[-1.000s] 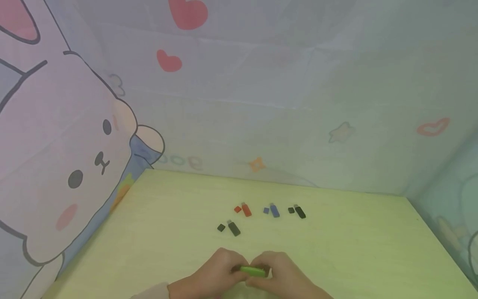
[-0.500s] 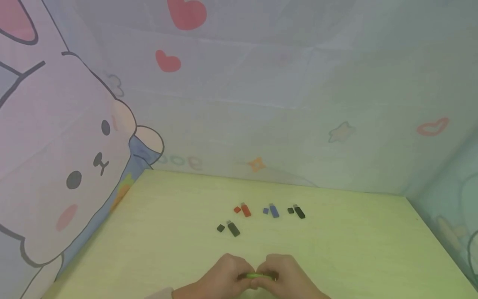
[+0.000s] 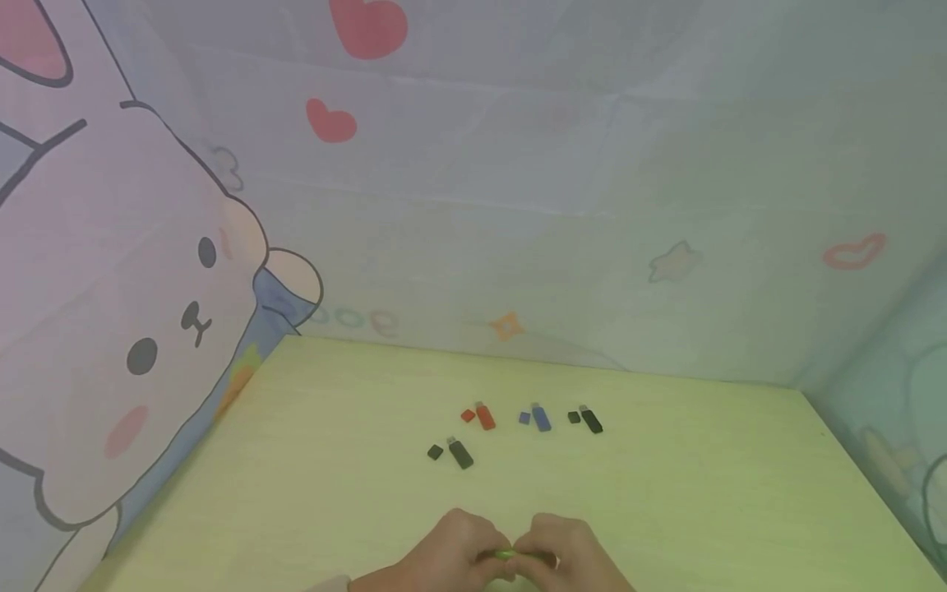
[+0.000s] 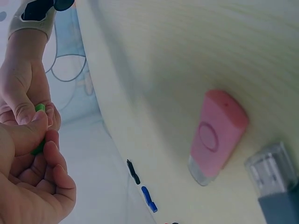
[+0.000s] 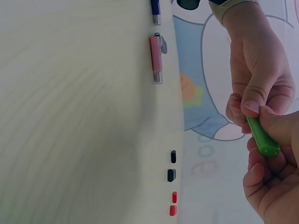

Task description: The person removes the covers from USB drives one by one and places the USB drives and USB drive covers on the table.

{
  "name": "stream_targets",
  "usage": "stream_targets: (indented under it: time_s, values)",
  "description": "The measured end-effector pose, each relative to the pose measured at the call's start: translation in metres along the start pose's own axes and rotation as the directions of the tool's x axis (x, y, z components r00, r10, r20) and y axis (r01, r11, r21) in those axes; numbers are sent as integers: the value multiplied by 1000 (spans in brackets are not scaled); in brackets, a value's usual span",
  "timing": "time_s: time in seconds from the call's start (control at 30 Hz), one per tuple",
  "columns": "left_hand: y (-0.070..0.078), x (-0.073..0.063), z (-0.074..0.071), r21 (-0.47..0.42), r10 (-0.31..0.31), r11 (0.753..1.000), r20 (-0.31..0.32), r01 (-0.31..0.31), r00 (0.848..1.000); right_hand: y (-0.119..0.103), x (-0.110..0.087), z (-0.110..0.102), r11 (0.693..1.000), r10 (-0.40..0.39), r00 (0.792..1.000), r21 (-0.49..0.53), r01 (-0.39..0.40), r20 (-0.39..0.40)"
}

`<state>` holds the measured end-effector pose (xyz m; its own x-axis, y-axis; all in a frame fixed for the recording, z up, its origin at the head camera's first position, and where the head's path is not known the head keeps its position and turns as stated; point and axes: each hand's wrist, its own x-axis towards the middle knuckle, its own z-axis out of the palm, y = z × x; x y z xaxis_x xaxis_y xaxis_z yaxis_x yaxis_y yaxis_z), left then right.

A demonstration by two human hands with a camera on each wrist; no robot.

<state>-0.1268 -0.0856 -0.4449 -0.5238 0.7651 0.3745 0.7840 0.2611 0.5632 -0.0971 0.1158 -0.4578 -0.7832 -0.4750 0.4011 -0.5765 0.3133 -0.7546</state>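
Pinching one green stick together, left hand and right hand, each grip closed around it, best align straight.

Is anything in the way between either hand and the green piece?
Nothing visible: the left hand and right hand both pinch the green piece directly. In the head view, the nearer dark USB stick lies on the table beyond the hands, apart from them.
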Motion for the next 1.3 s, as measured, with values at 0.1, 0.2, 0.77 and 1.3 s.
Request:
stream_targets:
  time_s: [0.1, 0.2, 0.77, 1.3]
  values:
    - [0, 0, 0, -1, 11, 1000, -3, -11, 1000, 3, -1, 2, 998, -65, 998, -15, 64, -25]
    - [0, 0, 0, -8, 7, 1000, 1, -7, 1000, 4, -2, 2, 997, -81, 996, -21, 81, -30]
    - [-1, 1, -5, -21, 19, 1000, 10, -19, 1000, 2, 0, 1, 998, -57, 998, -23, 57, -29]
    - [0, 11, -35, -56, -235, 970, 30, 237, 971, -2, 11, -23, 972, -145, 979, -204, 114, -142]
